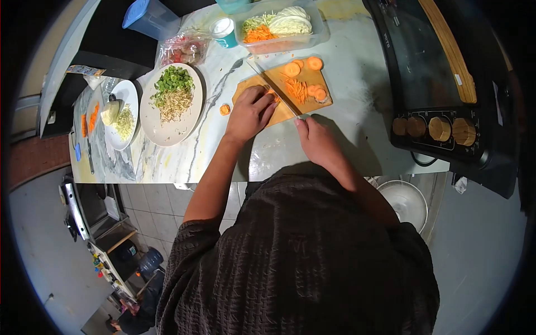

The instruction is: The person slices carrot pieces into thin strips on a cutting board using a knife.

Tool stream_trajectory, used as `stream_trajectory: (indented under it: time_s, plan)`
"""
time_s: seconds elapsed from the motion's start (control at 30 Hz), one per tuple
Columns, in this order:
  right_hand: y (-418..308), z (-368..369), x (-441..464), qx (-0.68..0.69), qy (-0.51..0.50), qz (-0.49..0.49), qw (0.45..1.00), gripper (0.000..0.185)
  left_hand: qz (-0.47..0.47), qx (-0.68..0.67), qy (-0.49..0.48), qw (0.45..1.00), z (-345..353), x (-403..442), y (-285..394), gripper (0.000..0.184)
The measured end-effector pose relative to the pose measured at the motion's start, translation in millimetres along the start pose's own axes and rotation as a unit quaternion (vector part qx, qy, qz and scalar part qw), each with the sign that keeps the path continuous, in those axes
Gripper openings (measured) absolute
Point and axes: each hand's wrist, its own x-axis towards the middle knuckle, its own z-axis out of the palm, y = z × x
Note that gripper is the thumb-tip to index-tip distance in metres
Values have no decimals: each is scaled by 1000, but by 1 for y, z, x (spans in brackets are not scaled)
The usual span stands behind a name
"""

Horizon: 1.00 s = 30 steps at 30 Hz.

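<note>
My right hand (319,140) is closed around the handle of a kitchen knife (273,86), whose blade slants across a wooden cutting board (282,118). Just left of the blade, my left hand (250,114) has its fingers bent down onto a piece of carrot (272,95), which they partly hide. Thin carrot strips (296,89) lie in a pile right of the knife. Round carrot slices (292,69) rest at the board's far edge, with more stacked slices (317,93) at its right. Another carrot piece (225,109) sits on the counter beside my left hand.
A clear container (310,42) holds shredded carrot and cabbage behind the board. Leftward are a teal cup (223,33), a plate of chopped greens and sprouts (148,120), and a white plate (134,95). A black oven (430,67) stands at right.
</note>
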Motion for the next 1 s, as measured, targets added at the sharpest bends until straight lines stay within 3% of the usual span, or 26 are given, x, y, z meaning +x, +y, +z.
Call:
stream_trajectory:
  time_s: [1.0]
  plan:
    - [-13,-15,9,-99,-65,53,992,42,-1,-14,6,1000,7,0,-6,19]
